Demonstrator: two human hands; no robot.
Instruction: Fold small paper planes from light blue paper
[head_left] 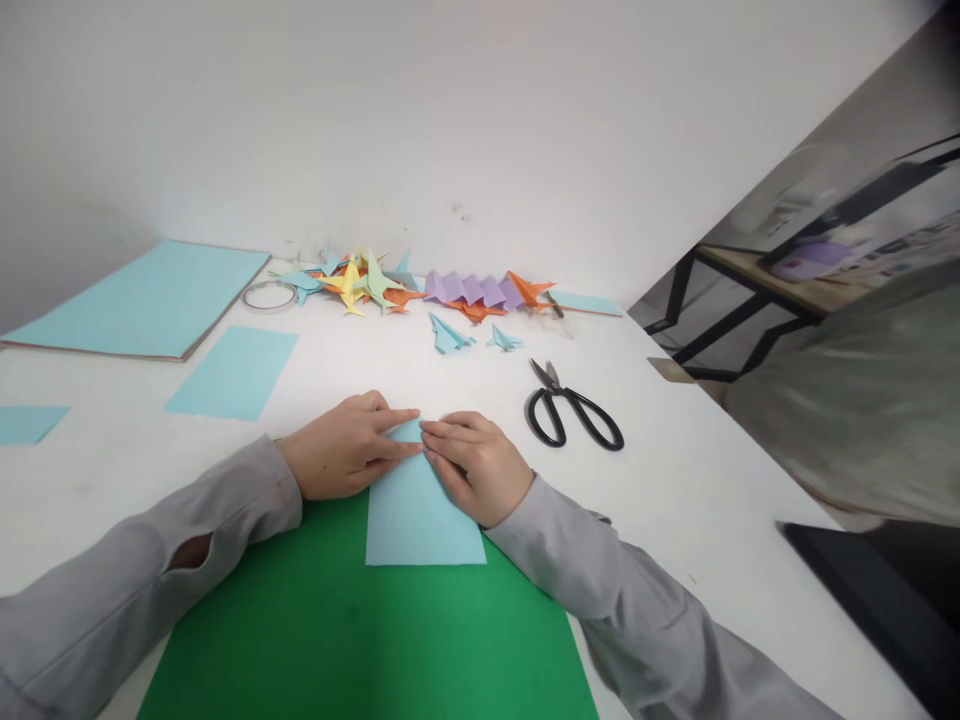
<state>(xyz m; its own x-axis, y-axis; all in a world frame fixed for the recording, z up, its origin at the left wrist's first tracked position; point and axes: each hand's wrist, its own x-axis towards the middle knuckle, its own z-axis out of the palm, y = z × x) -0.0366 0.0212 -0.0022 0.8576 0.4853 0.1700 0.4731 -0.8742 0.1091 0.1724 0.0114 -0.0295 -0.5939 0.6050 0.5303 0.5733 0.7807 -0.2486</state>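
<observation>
A light blue sheet of paper [426, 530] lies on a green mat, its far end folded to a point. My left hand [349, 445] rests at the left of that point, thumb and index finger stretched apart and pressing on the paper. From the right, my right hand [476, 462] has its fingertips and thumb drawn together on the folded end; the crease under them is partly hidden. Scissors [574, 405] with black handles lie to the right of my hands, blades slightly apart and pointing away.
The green mat [375, 650] covers the near white table. Light blue sheets [234, 372] and a larger paper stack [142, 295] lie left. Along the wall sit a tape roll [270, 295], folded paper figures [360, 283] and a purple pleated strip [472, 289]. A dark flat object [862, 590] is at right.
</observation>
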